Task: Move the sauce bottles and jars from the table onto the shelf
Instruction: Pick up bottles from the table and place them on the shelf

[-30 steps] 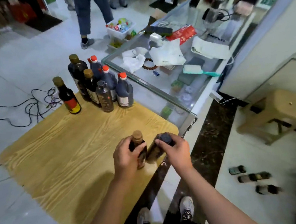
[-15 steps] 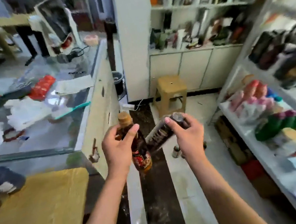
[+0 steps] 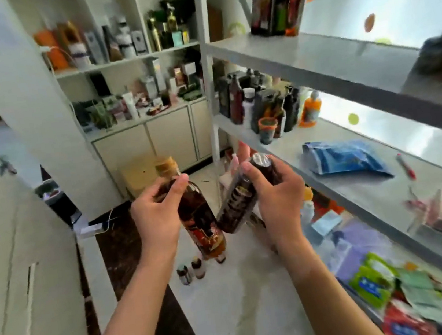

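My left hand [image 3: 158,215] grips the neck of a brown sauce bottle [image 3: 198,221] with a tan cap and a red label, held nearly upright. A dark bottle [image 3: 236,204] with a clear-wrapped cap is tilted, its base leaning left toward the first one, and my right hand [image 3: 276,193] grips its upper end. Both are in the air above the floor. The metal shelf [image 3: 357,188] stands to the right. Its middle level carries a cluster of dark sauce bottles [image 3: 262,105] at the far end. The table is out of view.
A blue packet [image 3: 345,159] and a red pen [image 3: 407,168] lie on the middle shelf level. Three small bottles [image 3: 196,269] stand on the floor below my hands. A wooden stool [image 3: 139,175] sits ahead by white cabinets [image 3: 159,136]. Packets fill the bottom level [image 3: 383,281].
I have turned right from the table and glass counter to the shelf. Both hands lifted the two bottles off the table and carried them along; the shelf is now close on the right.
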`<state>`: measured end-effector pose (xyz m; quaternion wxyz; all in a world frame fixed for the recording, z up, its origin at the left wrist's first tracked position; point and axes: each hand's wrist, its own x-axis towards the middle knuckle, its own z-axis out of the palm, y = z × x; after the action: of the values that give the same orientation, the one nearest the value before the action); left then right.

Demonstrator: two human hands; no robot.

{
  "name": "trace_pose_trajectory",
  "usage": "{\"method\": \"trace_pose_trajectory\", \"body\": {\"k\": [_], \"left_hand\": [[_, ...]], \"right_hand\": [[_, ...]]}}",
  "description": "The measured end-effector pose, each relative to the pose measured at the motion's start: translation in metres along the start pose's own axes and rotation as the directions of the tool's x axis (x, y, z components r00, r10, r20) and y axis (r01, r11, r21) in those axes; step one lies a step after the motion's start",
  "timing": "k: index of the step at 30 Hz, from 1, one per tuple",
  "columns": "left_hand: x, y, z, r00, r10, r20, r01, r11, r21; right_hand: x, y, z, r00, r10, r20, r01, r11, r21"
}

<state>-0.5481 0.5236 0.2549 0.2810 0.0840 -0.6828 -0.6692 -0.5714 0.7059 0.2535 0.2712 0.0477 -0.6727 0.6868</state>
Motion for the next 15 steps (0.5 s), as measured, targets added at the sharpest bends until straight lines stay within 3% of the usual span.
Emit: {"method": "trace_pose_trajectory", "body": {"k": [5, 15], "left_hand": [[0.032, 0.022, 0.082, 0.993, -0.05, 0.108, 0.057, 0.996, -0.071], [0.12, 0.039, 0.175, 0.976, 0.087, 0.2, -0.053, 0.984, -0.171]], "right_hand": [[0.063, -0.003, -0.032, 0.996, -0.085, -0.019, 0.084, 0.995, -0.046], [0.171, -0.006, -0.03, 0.982, -0.186, -0.036, 0.182, 0.979, -0.092]]}}
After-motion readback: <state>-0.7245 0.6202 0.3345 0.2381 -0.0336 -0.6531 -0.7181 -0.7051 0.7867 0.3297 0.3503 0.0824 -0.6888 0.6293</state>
